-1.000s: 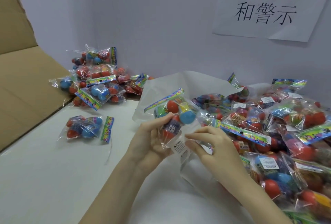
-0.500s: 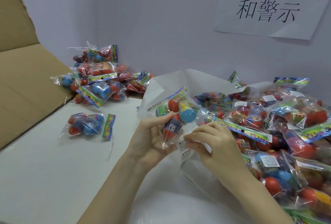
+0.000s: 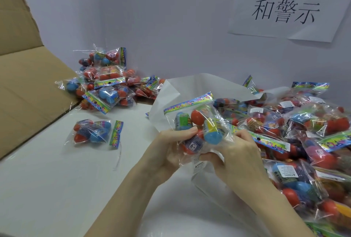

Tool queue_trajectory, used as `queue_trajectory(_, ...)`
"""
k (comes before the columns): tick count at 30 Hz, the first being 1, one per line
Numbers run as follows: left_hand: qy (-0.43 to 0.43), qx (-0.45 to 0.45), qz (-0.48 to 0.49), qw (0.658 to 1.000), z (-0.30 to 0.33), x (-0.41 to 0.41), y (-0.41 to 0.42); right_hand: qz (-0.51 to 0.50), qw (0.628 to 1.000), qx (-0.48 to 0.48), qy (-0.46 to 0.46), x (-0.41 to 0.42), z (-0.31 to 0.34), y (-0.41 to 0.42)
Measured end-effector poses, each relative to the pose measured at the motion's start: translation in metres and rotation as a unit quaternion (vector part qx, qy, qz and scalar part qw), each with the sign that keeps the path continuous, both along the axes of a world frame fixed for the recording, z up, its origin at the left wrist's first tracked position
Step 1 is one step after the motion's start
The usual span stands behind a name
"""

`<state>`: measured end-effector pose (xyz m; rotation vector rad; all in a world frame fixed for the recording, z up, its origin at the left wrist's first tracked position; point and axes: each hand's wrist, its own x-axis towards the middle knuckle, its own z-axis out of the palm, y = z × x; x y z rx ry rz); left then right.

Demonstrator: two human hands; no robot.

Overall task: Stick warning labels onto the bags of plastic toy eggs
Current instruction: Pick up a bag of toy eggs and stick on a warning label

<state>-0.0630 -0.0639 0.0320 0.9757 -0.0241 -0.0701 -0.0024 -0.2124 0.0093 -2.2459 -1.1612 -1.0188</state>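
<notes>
A clear bag of plastic toy eggs (image 3: 199,124) with a colourful header strip is held up at the centre. My left hand (image 3: 171,151) grips its left side, thumb across the front. My right hand (image 3: 239,157) holds its lower right corner, fingers curled round the plastic. A white warning label (image 3: 198,165) sits at the bag's lower edge, just by my right thumb. Behind the bag lies a white label backing sheet (image 3: 190,88).
A heap of egg bags (image 3: 303,134) fills the right side, several bearing white labels. Another pile (image 3: 106,83) stands at the back left against the wall. One single bag (image 3: 95,134) lies on the white table (image 3: 47,179). A cardboard flap (image 3: 28,88) rises at left.
My right hand has closed in on the bag's lower right corner, bringing the label against the bag's bottom edge. The bag has stayed in my left hand.
</notes>
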Motion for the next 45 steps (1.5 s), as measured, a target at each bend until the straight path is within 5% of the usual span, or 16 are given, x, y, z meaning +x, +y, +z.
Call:
queue_trajectory(5, -0.007, 0.014, -0.012, 1.000, 0.001, -0.001, 0.001, -0.004, 0.999, 0.020, -0.034, 0.000, 0.004, 0.003)
queue_trajectory(11, -0.024, 0.033, -0.042, 0.998, 0.002, -0.002, -0.001, 0.038, 0.996, 0.057, 0.050, 0.003, 0.001, 0.001)
queue_trajectory(19, -0.041, -0.019, -0.013, 0.999, 0.003, -0.004, 0.004, 0.046, 0.995, 0.082, -0.017, 0.005, 0.000, 0.001)
queue_trajectory(26, -0.022, -0.015, -0.023, 0.999, 0.002, -0.003, 0.003, 0.006, 0.995, 0.064, 0.075, 0.009, -0.004, 0.001)
queue_trajectory(38, 0.041, -0.136, 0.101, 0.985, 0.000, 0.006, -0.001, 0.023, 0.995, 0.065, -0.068, 0.000, 0.000, 0.005)
queue_trajectory(45, 0.027, -0.070, 0.181, 0.980, -0.006, 0.010, 0.002, 0.122, 0.975, 0.047, 0.181, -0.010, 0.007, -0.002)
